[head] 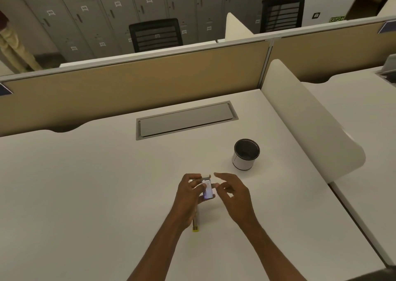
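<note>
Small box sits in L hand, near-centre over desk, held roughly upright just above the desktop. L fingers curl round its left side and far top edge; thumb seems to lie on its near-left face, but blur hides detail. Box face reads blue-purple w/ white. Thin pale flap sticks out at box's far end, right at the L fingertips. R hand is just right of box and holds nothing: fingers loosely spread and half-bent, index stretched far-left toward flap, other tips close to box's right edge. Touching or just apart, can't tell. Thin stick w/ yellow near end runs out from under L palm toward near side; gripped along w/ box or lying on desk, can't tell. Container: round cup, white wall, dark inside, stands upright on desk to far-right of hands, well apart from both. Interior in shadow, contents not readable. Beyond the hands, grey cable flap sits flush in desk, lid down. White side screen bounds desk on right; tan partition runs along far edge. Behind it, black mesh chair and grey lockers.
</note>
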`<action>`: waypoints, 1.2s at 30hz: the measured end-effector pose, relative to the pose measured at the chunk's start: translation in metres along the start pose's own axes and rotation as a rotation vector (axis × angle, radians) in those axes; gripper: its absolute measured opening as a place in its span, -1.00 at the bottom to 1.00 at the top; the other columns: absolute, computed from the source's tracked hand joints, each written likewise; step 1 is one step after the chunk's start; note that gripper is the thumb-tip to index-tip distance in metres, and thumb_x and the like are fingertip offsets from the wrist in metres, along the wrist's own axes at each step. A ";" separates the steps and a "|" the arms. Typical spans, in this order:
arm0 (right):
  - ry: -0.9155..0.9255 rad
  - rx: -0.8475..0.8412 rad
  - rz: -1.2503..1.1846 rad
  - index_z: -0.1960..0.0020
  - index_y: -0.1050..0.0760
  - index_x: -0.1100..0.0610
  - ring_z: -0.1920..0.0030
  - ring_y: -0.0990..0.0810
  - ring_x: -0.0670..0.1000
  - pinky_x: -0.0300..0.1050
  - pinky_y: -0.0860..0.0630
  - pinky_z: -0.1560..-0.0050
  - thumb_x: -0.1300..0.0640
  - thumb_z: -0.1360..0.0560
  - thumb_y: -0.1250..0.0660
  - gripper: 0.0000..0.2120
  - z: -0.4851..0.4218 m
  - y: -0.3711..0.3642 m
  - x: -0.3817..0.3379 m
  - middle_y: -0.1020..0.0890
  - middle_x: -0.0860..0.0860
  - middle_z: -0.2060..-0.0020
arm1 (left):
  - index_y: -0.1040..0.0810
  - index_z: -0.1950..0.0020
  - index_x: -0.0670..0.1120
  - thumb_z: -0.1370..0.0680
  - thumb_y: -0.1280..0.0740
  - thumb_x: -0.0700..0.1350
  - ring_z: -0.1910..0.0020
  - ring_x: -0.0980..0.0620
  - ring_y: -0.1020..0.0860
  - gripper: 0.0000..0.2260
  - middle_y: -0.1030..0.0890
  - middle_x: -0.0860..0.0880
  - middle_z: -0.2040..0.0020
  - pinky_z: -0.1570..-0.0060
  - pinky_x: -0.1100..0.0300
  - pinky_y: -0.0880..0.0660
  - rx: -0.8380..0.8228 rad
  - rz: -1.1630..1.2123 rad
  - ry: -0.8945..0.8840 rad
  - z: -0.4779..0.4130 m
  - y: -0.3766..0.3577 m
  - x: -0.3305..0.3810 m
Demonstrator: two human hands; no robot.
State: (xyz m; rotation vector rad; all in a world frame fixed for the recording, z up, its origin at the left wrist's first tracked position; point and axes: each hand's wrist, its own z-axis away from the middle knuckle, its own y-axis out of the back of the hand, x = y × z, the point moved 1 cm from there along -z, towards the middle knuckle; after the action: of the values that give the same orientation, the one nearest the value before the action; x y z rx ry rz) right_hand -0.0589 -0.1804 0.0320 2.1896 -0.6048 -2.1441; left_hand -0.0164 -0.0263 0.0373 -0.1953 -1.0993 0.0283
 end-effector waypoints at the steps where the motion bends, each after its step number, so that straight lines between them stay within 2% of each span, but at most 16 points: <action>1: -0.077 -0.001 -0.021 -0.28 -0.58 -0.07 0.05 -0.68 -0.09 -0.27 -0.63 0.00 0.12 -0.57 -0.39 -0.71 -0.004 0.001 -0.003 -0.68 -0.09 -0.15 | -0.56 -0.14 -0.09 -0.63 -0.36 -0.27 0.04 -0.11 -0.76 -0.87 -0.70 -0.16 -0.13 0.11 0.12 -0.69 -0.018 -0.035 -0.012 0.001 0.000 0.001; 4: -0.230 -0.116 -0.179 -0.38 -0.54 -0.04 0.02 -0.72 -0.01 -0.10 -0.67 -0.06 0.08 -0.60 -0.36 -0.65 -0.014 0.006 -0.009 -0.70 -0.08 -0.15 | -0.66 -0.16 -0.08 -0.63 -0.37 -0.24 0.07 -0.13 -0.75 -0.84 -0.73 -0.16 -0.10 0.08 0.12 -0.69 -0.070 -0.137 -0.077 0.005 0.002 0.005; 8: -0.260 -0.205 -0.292 -0.27 -0.64 0.07 0.07 -0.74 0.01 -0.19 -0.64 0.02 0.19 -0.58 -0.39 -0.73 -0.015 0.014 -0.020 -0.76 0.01 0.00 | -0.72 -0.17 -0.06 -0.54 -0.50 -0.19 0.06 -0.12 -0.74 -0.79 -0.77 -0.14 0.01 0.03 0.08 -0.69 -0.133 -0.190 -0.142 0.008 0.008 0.009; 11: -0.287 -0.186 -0.321 -0.17 -0.69 0.10 0.06 -0.75 0.07 -0.15 -0.67 0.00 0.24 -0.55 -0.42 -0.78 -0.014 0.015 -0.021 -0.78 0.03 0.05 | -0.71 -0.23 0.01 -0.44 -0.60 -0.12 -0.09 0.02 -0.72 -0.63 -0.76 0.03 -0.10 -0.14 0.10 -0.66 -0.136 -0.361 -0.232 0.006 0.013 0.005; 14: -0.293 -0.136 -0.316 -0.08 -0.71 0.04 0.11 -0.75 0.11 -0.14 -0.68 0.04 0.28 -0.53 -0.42 -0.79 -0.013 0.013 -0.020 -0.78 0.01 0.11 | -0.70 -0.27 0.01 -0.45 -0.59 -0.09 -0.13 0.10 -0.70 -0.62 -0.75 0.07 -0.14 -0.25 0.08 -0.63 -0.094 -0.463 -0.286 0.004 0.015 0.001; 18: -0.308 -0.075 -0.320 -0.09 -0.72 0.10 0.15 -0.75 0.10 -0.12 -0.69 0.03 0.30 -0.53 -0.41 -0.79 -0.013 0.013 -0.017 -0.78 0.03 0.12 | -0.69 -0.22 0.12 -0.45 -0.59 -0.10 -0.12 0.14 -0.70 -0.64 -0.75 0.11 -0.12 -0.27 0.07 -0.62 -0.092 -0.475 -0.304 0.007 0.015 0.001; 22: -0.311 -0.035 -0.316 -0.08 -0.71 0.10 0.18 -0.75 0.06 -0.20 -0.67 0.09 0.31 -0.53 -0.41 -0.80 -0.013 0.014 -0.016 -0.78 0.01 0.15 | -0.70 -0.26 0.05 -0.46 -0.58 -0.12 -0.16 0.09 -0.70 -0.63 -0.75 0.10 -0.15 -0.30 -0.01 -0.60 -0.101 -0.451 -0.301 0.009 0.016 0.000; 25: -0.299 -0.022 -0.290 -0.07 -0.71 0.08 0.19 -0.75 0.05 -0.21 -0.66 0.11 0.29 -0.53 -0.42 -0.80 -0.013 0.016 -0.018 -0.78 -0.01 0.14 | -0.68 -0.27 0.08 -0.46 -0.58 -0.13 -0.19 0.12 -0.69 -0.61 -0.74 0.10 -0.19 -0.33 0.03 -0.58 -0.088 -0.457 -0.317 0.010 0.013 0.000; 28: -0.248 -0.018 -0.176 -0.09 -0.70 0.04 0.20 -0.74 -0.01 -0.24 -0.65 0.14 0.22 -0.52 -0.44 -0.82 -0.012 0.017 -0.020 -0.77 -0.03 0.09 | -0.64 -0.35 0.00 -0.45 -0.58 -0.09 -0.23 0.13 -0.66 -0.54 -0.70 0.07 -0.26 -0.35 0.05 -0.56 -0.070 -0.486 -0.332 0.010 0.012 0.001; 32: -0.123 0.036 0.012 -0.04 -0.62 -0.11 0.16 -0.67 -0.12 -0.37 -0.60 0.17 0.10 -0.48 -0.50 -0.82 -0.011 0.016 -0.025 -0.69 -0.20 0.05 | -0.64 -0.35 -0.02 -0.45 -0.56 -0.04 -0.22 0.12 -0.66 -0.53 -0.70 0.06 -0.27 -0.35 0.02 -0.56 -0.055 -0.504 -0.350 0.012 0.011 0.000; 36: -0.181 -0.004 -0.064 -0.06 -0.69 0.11 0.25 -0.74 -0.02 -0.21 -0.67 0.22 0.19 -0.50 -0.48 -0.85 -0.013 0.015 -0.029 -0.76 0.04 0.11 | -0.64 -0.36 -0.02 -0.48 -0.55 -0.07 -0.22 0.12 -0.66 -0.56 -0.70 0.06 -0.27 -0.34 0.02 -0.57 -0.049 -0.511 -0.357 0.013 0.010 0.000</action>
State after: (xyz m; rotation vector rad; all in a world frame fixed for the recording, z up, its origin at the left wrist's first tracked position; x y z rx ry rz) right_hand -0.0493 -0.1895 0.0644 2.0553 -0.5434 -2.3917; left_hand -0.0275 -0.0148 0.0413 0.0548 -1.4798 -0.4359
